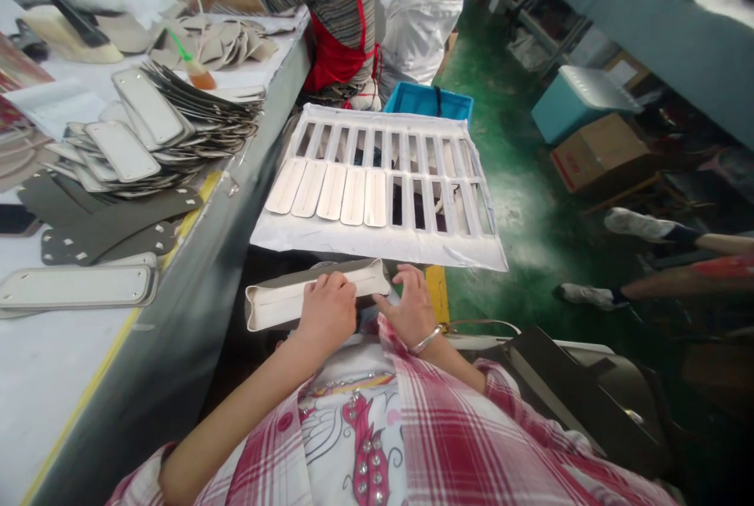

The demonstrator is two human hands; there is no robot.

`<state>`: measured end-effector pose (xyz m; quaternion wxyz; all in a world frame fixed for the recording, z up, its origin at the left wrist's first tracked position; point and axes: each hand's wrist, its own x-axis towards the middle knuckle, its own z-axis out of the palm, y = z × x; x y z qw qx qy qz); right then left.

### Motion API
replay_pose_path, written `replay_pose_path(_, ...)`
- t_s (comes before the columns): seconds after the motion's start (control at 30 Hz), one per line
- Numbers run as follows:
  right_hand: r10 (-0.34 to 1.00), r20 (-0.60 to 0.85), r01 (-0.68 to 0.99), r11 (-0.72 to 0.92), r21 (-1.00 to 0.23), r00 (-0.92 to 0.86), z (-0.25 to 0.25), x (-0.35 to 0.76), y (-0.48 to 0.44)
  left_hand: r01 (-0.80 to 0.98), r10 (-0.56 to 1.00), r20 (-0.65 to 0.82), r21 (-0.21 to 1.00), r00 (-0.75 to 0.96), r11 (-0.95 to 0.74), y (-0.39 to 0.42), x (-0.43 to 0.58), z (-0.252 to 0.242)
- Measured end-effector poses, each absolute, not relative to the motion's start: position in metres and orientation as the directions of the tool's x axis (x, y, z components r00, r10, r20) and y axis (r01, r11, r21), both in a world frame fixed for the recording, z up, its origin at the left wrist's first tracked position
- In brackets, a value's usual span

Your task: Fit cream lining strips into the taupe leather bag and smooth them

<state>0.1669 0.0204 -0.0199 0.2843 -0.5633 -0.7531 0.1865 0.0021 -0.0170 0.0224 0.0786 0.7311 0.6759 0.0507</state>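
A long, narrow bag-like piece (283,306), with a cream inside and a grey-brown outside, lies across my lap with its edges curled up like a trough. My left hand (330,303) is closed over its near side, fingertips pressing on the cream face. At the right end of the piece, my right hand (411,306) has its thumb and fingers curved and apart, close to the edge. Beyond my hands sits a white slotted rack (377,243). Several cream rounded strips (331,192) lie side by side on its left front row.
The worktable (53,388) at left bears stacked grey-and-white strips (121,148) and a small glue bottle (200,75). A co-worker in a red apron (335,50) sits ahead. A blue crate (430,101) stands behind the rack. Another person's shoes (639,223) show at right.
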Motion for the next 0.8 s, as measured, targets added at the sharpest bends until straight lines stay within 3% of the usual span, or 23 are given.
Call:
replay_pose_path(0.1,0.968,-0.128,0.77,0.087,-0.632,-0.215,-0.021,0.17,0.023,0.979,0.995,-0.039,0.184,0.094,-0.085,-0.015,0.001,0.023)
replay_pose_path(0.2,0.749,-0.579,0.616,-0.299,-0.729,-0.323,-0.02,0.163,0.021,0.974,0.995,-0.047,0.212,0.091,-0.079,-0.014,0.0,0.023)
replay_pose_path(0.27,0.599,-0.722,0.451,-0.568,-0.688,-0.347,-0.018,0.152,0.018,0.971,0.995,-0.051,0.228,0.085,-0.071,-0.013,0.001,0.024)
replay_pose_path(0.33,0.532,-0.768,0.32,-0.703,-0.635,-0.355,-0.016,0.14,0.015,0.97,0.996,-0.046,0.231,0.083,-0.07,-0.012,0.0,0.023)
replay_pose_path(0.43,0.499,-0.782,0.214,-0.774,-0.596,-0.373,-0.013,0.127,0.011,0.967,0.996,-0.031,0.244,0.078,-0.068,-0.012,-0.006,0.023)
replay_pose_path(0.63,0.484,-0.789,0.072,-0.834,-0.546,-0.379,-0.012,0.12,0.006,0.864,0.997,0.035,0.499,0.065,-0.074,-0.031,-0.044,0.024)
replay_pose_path(0.8,0.481,-0.803,0.032,-0.851,-0.524,-0.351,-0.01,0.107,0.001,0.901,0.989,0.05,0.408,0.138,-0.147,-0.042,-0.06,0.02)
